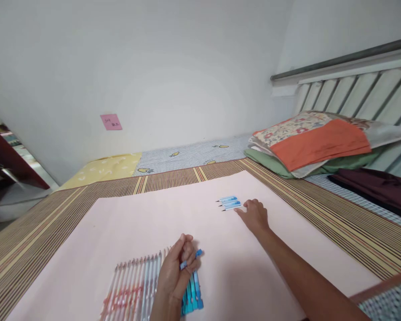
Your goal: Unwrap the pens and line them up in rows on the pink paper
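Note:
On a pale pink sheet, several short blue-and-white pens (230, 201) lie side by side with their dark tips pointing left. My right hand (255, 215) pinches the rear end of the nearest pen (234, 207) in that group. My left hand (177, 265) is curled above a long row of pens, its fingers closed around a slim blue pen (198, 253) of which only parts show. Beneath that hand, the row runs from pens with pinkish-red barrels (123, 296) to pale ones, then to bright blue ones (194, 292); the hand and forearm hide part of it.
The pink sheet (147, 214) covers much of a striped mat (70, 209) on a bed. Folded bedding with an orange panel (324, 145) and dark cloth (377, 191) lie at right, by a slatted headboard (354, 96). A pink note (111, 121) is on the wall.

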